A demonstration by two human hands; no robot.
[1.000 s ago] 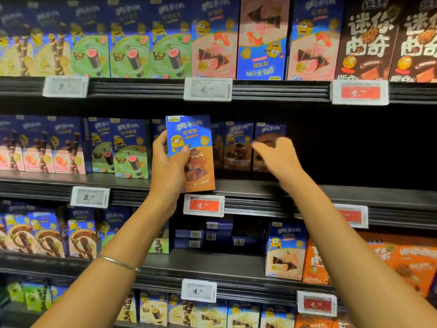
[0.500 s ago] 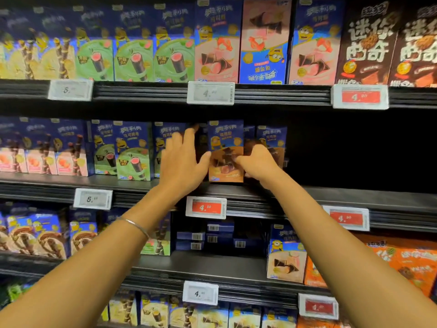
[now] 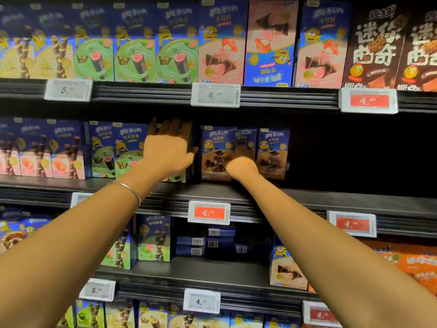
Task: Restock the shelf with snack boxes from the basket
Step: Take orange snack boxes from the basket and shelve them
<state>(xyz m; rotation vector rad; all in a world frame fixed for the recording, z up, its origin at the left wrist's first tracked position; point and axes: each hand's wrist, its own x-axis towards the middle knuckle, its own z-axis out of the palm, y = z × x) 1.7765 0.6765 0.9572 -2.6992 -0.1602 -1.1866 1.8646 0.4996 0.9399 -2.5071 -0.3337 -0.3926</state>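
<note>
The dark shelf (image 3: 319,197) holds green boxes (image 3: 127,152) to the left of three upright brown boxes (image 3: 216,150), the middle one set back. The left hand (image 3: 169,150) reaches in between the two kinds, fingers straight and spread, covering part of a green box. The right hand (image 3: 241,165) sits against the brown boxes with its fingers hidden, so its grip cannot be told. The boxes read "奥利奥". The red tag (image 3: 209,213) below them reads "4.60", though it is blurred.
</note>
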